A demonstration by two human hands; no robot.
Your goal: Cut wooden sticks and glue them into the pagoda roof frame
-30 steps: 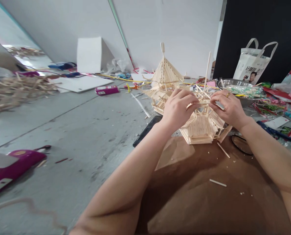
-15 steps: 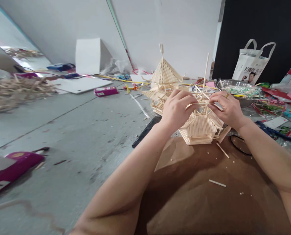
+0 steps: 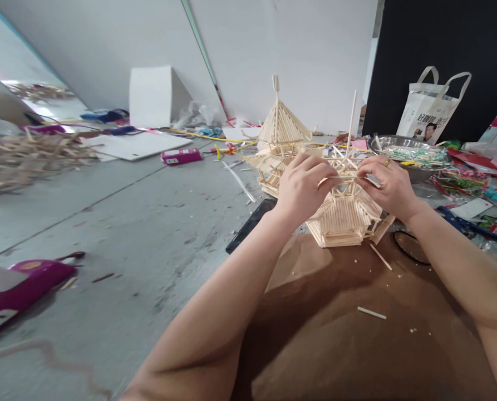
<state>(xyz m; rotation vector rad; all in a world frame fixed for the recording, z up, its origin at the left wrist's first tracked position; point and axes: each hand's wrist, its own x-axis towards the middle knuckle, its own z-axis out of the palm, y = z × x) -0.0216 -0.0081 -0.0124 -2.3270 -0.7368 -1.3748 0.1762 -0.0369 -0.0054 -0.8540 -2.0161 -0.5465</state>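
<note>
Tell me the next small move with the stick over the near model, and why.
Probably lower the thin stick onto the spokes beside the upright skewer and press it down. The left hand and right hand each pinch one end, holding it level at the unfinished top of the near model.
</note>
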